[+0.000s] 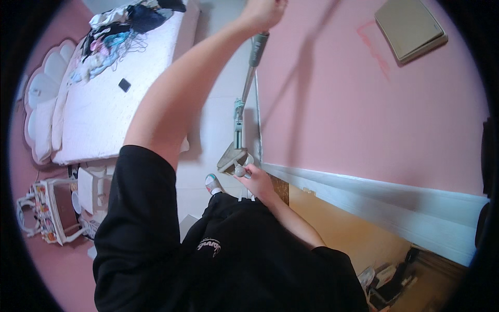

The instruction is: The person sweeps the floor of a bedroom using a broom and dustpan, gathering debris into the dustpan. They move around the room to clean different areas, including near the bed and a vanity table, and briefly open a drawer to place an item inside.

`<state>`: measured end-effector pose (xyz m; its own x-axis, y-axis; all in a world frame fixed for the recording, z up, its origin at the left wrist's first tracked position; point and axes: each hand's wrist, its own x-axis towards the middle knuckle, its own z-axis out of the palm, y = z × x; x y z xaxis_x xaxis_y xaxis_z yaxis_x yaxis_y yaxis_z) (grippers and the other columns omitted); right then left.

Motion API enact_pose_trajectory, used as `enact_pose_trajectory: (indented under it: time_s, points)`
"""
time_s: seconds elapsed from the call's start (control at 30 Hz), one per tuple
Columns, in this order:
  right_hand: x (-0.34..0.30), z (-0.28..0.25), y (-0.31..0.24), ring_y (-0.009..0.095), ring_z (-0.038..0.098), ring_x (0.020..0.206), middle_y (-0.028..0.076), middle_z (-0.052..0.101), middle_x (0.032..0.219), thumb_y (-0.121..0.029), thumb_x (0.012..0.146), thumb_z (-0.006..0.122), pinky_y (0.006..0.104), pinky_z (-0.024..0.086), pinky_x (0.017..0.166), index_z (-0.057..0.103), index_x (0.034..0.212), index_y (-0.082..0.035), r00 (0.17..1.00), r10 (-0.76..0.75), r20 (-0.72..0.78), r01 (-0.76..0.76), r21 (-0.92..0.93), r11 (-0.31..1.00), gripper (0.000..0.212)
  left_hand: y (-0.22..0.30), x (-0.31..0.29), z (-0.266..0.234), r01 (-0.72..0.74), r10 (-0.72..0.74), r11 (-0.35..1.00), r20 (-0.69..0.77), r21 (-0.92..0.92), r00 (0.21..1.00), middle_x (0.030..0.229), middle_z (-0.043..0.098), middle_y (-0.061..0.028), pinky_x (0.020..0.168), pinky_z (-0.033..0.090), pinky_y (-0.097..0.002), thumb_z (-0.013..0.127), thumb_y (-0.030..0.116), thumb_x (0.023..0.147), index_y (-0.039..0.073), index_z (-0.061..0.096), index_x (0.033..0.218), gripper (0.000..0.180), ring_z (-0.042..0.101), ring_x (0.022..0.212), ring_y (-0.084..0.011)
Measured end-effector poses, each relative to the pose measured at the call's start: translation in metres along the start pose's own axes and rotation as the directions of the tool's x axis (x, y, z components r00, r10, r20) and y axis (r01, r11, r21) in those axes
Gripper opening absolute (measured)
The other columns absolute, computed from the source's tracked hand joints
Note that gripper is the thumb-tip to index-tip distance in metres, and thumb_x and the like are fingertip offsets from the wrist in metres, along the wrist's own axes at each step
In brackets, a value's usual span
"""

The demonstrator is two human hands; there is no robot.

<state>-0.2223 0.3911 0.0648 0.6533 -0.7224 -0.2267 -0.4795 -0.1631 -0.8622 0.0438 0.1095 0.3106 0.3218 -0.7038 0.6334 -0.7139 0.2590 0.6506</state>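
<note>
Left hand [265, 11] gripping grey-handled mop [244, 104]

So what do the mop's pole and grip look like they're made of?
The mop pole looks like bare metal: thin, silvery and pale along its length. The grip just below the left hand looks like grey plastic or rubber: thicker, matte, no shine, though the view leaves that open. The right hand is down by the mop head.
</note>
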Motion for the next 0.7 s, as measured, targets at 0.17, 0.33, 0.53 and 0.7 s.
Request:
enact_pose_trajectory:
  time_s: [0.17, 0.33, 0.53, 0.7]
  points:
    - [0.052, -0.02, -0.024, 0.032, 0.067, 0.084, 0.015, 0.068, 0.087, -0.031, 0.077, 0.079, 0.0385, 0.051, 0.069, 0.061, 0.099, -0.006, 0.976, -0.146, 0.158, 0.133, 0.094, 0.987, 0.038, -0.004, 0.011, 0.006, 0.152, -0.207, 0.965, 0.267, 0.213, 0.941, 0.092, 0.066, -0.0232, 0.077, 0.049, -0.0477, 0.066, 0.029, 0.087, 0.001, 0.053, 0.105, 0.035, 0.063, 0.089, -0.0416]
    - [0.006, 0.024, -0.016, 0.038, 0.064, 0.095, 0.022, 0.066, 0.099, -0.024, 0.08, 0.074, 0.0419, 0.051, 0.08, 0.057, 0.103, -0.001, 0.958, -0.082, 0.275, 0.076, 0.034, 0.997, 0.037, -0.017, -0.104, 0.04, 0.273, -0.392, 0.881, 0.273, 0.387, 0.878, 0.1, 0.066, -0.0203, 0.079, 0.049, -0.0481, 0.062, 0.032, 0.09, 0.007, 0.053, 0.115, 0.037, 0.063, 0.092, -0.039]
    - [0.004, 0.057, -0.018, 0.037, 0.063, 0.1, 0.019, 0.067, 0.104, -0.026, 0.083, 0.071, 0.0423, 0.05, 0.084, 0.058, 0.105, -0.003, 0.959, -0.017, 0.284, -0.002, 0.067, 0.998, 0.034, -0.024, -0.097, 0.017, 0.209, -0.389, 0.897, 0.474, 0.389, 0.789, 0.107, 0.067, -0.0186, 0.085, 0.05, -0.0447, 0.065, 0.037, 0.088, 0.004, 0.05, 0.129, 0.053, 0.065, 0.097, -0.036]
    - [0.011, 0.072, -0.024, 0.028, 0.067, 0.089, 0.014, 0.07, 0.096, -0.018, 0.084, 0.068, 0.0385, 0.051, 0.075, 0.061, 0.107, -0.006, 0.983, -0.027, 0.179, 0.03, -0.013, 0.999, 0.027, -0.035, -0.179, -0.079, 0.414, -0.423, 0.906, 0.121, 0.089, 0.898, 0.11, 0.067, -0.0183, 0.088, 0.051, -0.0403, 0.064, 0.031, 0.089, 0.003, 0.052, 0.13, 0.051, 0.065, 0.101, -0.0324]
